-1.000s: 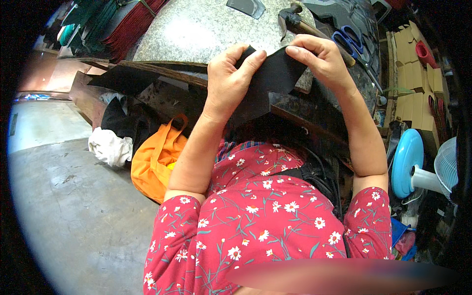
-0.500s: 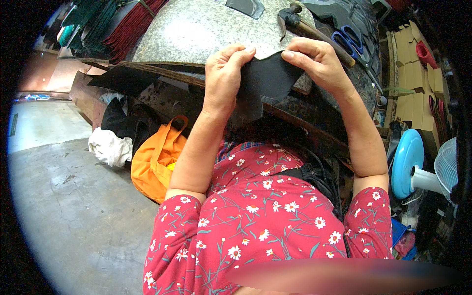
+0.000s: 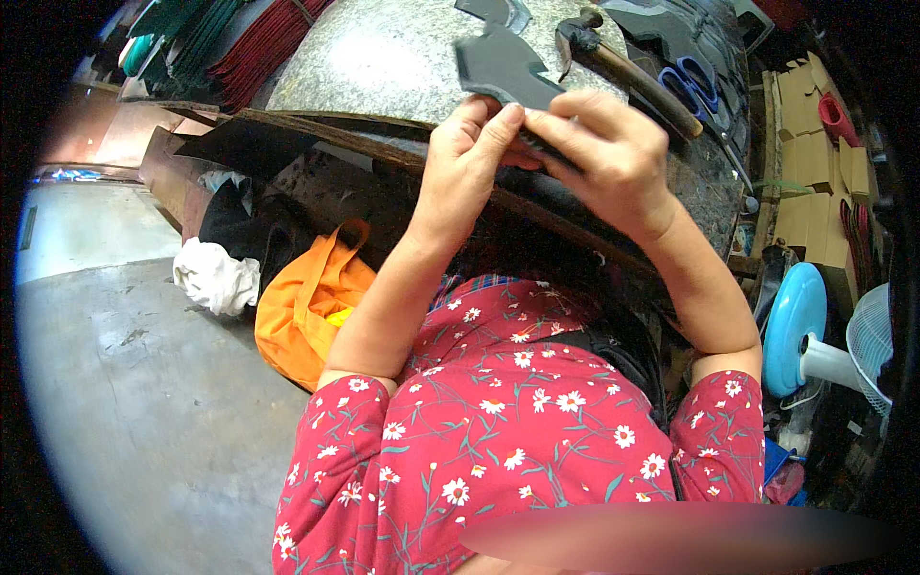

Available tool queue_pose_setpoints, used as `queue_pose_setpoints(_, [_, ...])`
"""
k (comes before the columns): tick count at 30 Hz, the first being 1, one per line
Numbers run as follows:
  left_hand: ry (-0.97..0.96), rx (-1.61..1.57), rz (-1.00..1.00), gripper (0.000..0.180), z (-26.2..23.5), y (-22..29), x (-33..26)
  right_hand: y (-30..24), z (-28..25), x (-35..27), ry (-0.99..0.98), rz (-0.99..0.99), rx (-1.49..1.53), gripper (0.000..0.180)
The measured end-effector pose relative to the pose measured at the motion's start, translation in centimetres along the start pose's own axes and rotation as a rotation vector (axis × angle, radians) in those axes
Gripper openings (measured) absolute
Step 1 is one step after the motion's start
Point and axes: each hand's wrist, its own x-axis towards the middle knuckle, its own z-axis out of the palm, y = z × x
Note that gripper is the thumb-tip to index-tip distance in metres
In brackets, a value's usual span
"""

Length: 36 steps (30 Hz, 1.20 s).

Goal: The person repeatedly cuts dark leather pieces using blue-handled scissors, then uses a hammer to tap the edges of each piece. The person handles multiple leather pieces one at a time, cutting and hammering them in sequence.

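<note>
A speckled stone slab point(image 3: 383, 67) formed the work surface. The left hand point(image 3: 470, 168) and right hand point(image 3: 604, 158) both pinched a black cut-out sheet piece point(image 3: 503, 67) at the slab's near edge, a hammer point(image 3: 628, 67) lying just beside.

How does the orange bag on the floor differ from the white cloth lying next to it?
The orange bag is bright orange and has a looped handle; the white cloth is a plain white, crumpled bundle with no handle. The bag is the larger of the two and stands slumped open, while the cloth lies in a low heap. The bag sits nearer the person, the cloth farther to the left. Both are soft fabric things resting on the grey floor.
</note>
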Motion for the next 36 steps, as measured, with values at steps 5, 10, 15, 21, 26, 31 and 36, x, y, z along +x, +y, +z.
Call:
queue_pose_setpoints(5, [0.051, -0.176, -0.139, 0.017, -1.0, -0.7, 0.2, -0.6, 1.0, -0.9, -0.1, 0.058, 0.007, 0.038])
queue_pose_setpoints(10, [0.085, -0.199, -0.18, 0.021, -1.2, -0.5, 0.5, -0.7, 0.9, -0.9, -0.1, 0.012, 0.006, 0.036])
queue_pose_setpoints(15, [0.075, -0.188, -0.176, 0.023, -1.3, -0.4, 0.6, -0.8, 1.2, -0.6, -0.053, -0.011, 0.034, 0.032])
queue_pose_setpoints(21, [0.142, 0.405, 0.231, 0.033, -1.7, 0.0, 0.5, 1.0, 0.0, -0.4, 0.193, 0.201, 0.382, 0.023])
queue_pose_setpoints(26, [0.177, 0.384, 0.429, 0.067, -2.4, 0.3, 0.9, 2.6, -1.4, -1.0, 0.316, 0.677, 1.015, 0.021])
queue_pose_setpoints(31, [0.12, 0.455, 0.109, 0.023, -3.9, 1.3, 1.1, 6.4, -1.7, -1.1, 0.054, 0.487, 0.51, 0.025])
queue_pose_setpoints(36, [0.052, 1.033, 0.09, 0.038, -5.3, 2.4, 2.3, 9.2, -0.3, -3.2, -0.199, 0.439, -0.452, 0.046])
